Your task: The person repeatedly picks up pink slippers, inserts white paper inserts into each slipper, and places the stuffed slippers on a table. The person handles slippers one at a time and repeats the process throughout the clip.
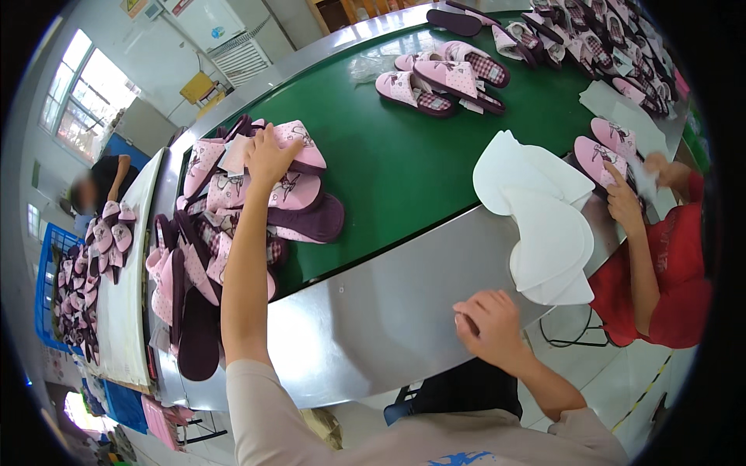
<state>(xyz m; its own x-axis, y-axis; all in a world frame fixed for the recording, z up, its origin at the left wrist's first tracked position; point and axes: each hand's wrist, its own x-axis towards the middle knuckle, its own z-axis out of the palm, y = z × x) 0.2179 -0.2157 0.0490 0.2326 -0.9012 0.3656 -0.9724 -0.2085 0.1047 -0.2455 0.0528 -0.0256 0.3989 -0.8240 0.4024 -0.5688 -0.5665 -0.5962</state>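
Observation:
At the end of my outstretched left arm, my left hand point(271, 158) is curved over a pile of slippers at the left end of the green surface. Its fingers and thumb grip a pink slipper point(303, 147) with a dark sole; part of it is hidden by the hand. Beside the fingers a pale tag or card point(235, 155) shows. Below lie another pink slipper point(297, 192) and an upturned dark sole point(317, 220). My right hand point(493, 328) hovers near the metal table edge with curled fingers. A small dark spot shows within it; whether it is an object is unclear.
White foot-shaped sheets point(552, 245) lie stacked right of centre. Pink slippers point(447, 81) sit farther back, with a large heap point(614, 46) at the far right. A co-worker in red point(660, 268) handles slippers there. At left, a blue crate point(48, 291) stands by more slippers.

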